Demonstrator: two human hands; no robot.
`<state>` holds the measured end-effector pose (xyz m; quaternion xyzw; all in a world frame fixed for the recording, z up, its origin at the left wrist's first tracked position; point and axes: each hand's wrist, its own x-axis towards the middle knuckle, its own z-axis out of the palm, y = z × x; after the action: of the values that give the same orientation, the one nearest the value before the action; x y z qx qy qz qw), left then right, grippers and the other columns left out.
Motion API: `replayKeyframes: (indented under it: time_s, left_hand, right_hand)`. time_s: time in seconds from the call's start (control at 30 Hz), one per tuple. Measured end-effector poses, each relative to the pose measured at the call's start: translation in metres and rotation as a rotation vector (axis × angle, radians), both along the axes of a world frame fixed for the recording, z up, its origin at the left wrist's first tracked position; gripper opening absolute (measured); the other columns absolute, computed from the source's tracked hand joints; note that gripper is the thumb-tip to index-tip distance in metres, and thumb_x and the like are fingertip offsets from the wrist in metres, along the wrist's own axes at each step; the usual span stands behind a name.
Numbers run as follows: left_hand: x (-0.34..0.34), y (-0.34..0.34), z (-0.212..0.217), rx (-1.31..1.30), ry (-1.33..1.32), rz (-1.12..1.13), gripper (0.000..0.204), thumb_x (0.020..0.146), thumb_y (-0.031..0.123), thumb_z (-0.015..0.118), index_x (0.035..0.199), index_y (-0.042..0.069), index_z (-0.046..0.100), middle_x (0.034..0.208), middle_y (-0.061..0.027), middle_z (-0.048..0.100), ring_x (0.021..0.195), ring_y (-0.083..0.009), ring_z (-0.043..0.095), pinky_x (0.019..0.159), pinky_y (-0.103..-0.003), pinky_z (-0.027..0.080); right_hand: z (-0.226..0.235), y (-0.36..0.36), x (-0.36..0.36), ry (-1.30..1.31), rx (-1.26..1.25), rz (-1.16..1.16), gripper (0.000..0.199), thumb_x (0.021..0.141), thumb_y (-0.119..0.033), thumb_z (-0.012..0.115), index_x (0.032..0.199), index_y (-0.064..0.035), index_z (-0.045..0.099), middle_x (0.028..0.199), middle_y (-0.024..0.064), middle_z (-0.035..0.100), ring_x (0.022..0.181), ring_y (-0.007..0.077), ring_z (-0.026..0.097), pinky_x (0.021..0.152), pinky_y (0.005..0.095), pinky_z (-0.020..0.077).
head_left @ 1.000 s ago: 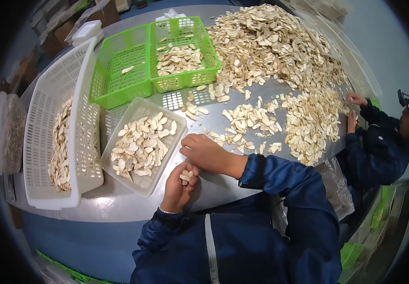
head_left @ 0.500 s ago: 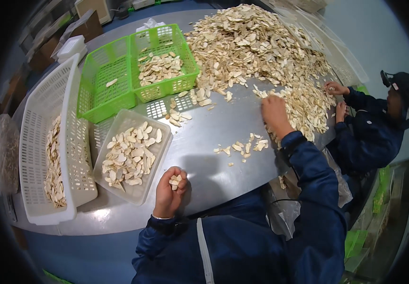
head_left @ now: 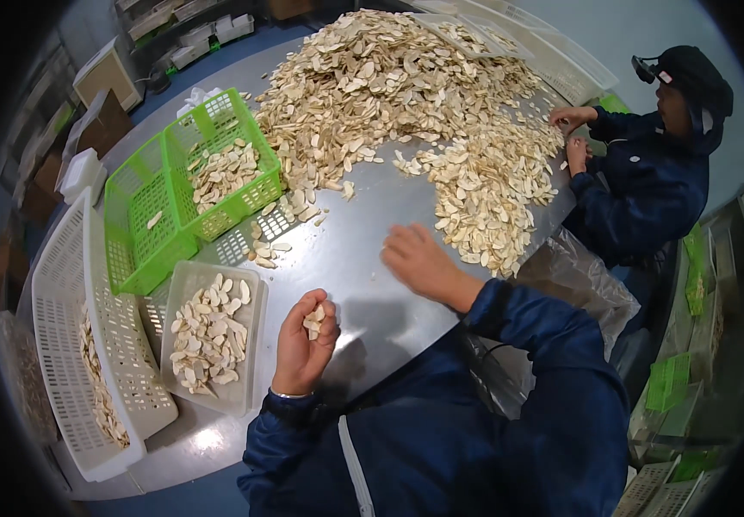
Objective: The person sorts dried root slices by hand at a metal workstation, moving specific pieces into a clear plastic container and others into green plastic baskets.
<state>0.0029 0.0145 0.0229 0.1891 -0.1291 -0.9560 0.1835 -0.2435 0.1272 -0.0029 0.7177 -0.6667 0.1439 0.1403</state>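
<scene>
Curled palm-up above the near edge of the metal table, my left hand is closed around a few pale dried slices. To its left stands a shallow clear tray with a layer of slices in it. My right hand lies palm down at the tabletop, its fingers stretched out together; whatever is beneath it is hidden. Beyond and to the right of that hand spreads a thinner apron of slices, joined to a large heap of slices at the far side.
Two green baskets, one with many slices and one with a single slice, stand left of the heap. A white perforated crate leans at the far left. Across on the right, a co-worker handles slices. A clear plastic bag hangs at the table edge.
My right hand has left the edge of the slices and come left and nearer, over where a small loose group lay. My left hand still holds slices. The view has turned right.
</scene>
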Motion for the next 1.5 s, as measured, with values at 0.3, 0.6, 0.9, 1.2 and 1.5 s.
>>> replayKeyframes:
  time_s: [0.3,0.6,0.9,1.2,1.5]
  left_hand:
    - [-0.040,0.005,-0.032,0.030,-0.105,-0.134,0.016,0.095,0.017,0.050,0.105,0.005,0.055,0.083,-0.0057,0.061,0.063,-0.0124,0.052,0.052,-0.022,0.041]
    - [-0.037,0.003,-0.042,-0.098,-0.082,-0.149,0.021,0.097,0.021,0.050,0.110,0.005,0.055,0.087,-0.0069,0.061,0.066,-0.0115,0.052,0.053,-0.022,0.042]
    - [-0.040,0.000,-0.041,-0.045,-0.073,-0.130,0.016,0.096,0.016,0.047,0.106,0.004,0.054,0.082,-0.0086,0.062,0.064,-0.0146,0.055,0.051,-0.023,0.043]
    - [-0.037,-0.001,-0.043,-0.063,-0.087,-0.114,0.017,0.096,0.017,0.048,0.107,0.004,0.054,0.082,-0.0072,0.062,0.064,-0.0131,0.054,0.053,-0.023,0.044]
    - [-0.039,-0.003,-0.029,-0.159,-0.106,-0.121,0.019,0.094,0.024,0.052,0.101,0.007,0.055,0.079,-0.0041,0.057,0.063,-0.0110,0.049,0.052,-0.022,0.039]
  right_hand:
    - [-0.015,0.095,-0.083,0.070,-0.127,-0.588,0.018,0.082,-0.013,0.062,0.099,-0.0098,0.064,0.106,0.0066,0.060,0.115,0.0289,0.050,0.100,0.0493,0.0316]
    - [0.021,0.088,-0.072,0.132,-0.165,-0.640,0.018,0.075,-0.008,0.061,0.092,-0.0045,0.063,0.108,0.0122,0.060,0.111,0.0351,0.051,0.094,0.0485,0.0362]
    - [-0.015,-0.081,-0.117,0.311,-0.102,-0.341,0.023,0.086,-0.018,0.053,0.103,-0.0042,0.061,0.119,0.0154,0.056,0.125,0.0355,0.043,0.103,0.0539,0.0317]
    - [-0.025,0.008,-0.149,0.187,0.064,-0.895,0.032,0.087,-0.028,0.052,0.110,-0.0082,0.063,0.122,0.0138,0.056,0.120,0.0377,0.046,0.097,0.0618,0.0316]
    - [-0.010,0.160,-0.108,0.113,0.234,-1.161,0.030,0.087,-0.027,0.054,0.110,-0.0096,0.061,0.127,0.0150,0.053,0.119,0.0389,0.046,0.098,0.0583,0.0337]
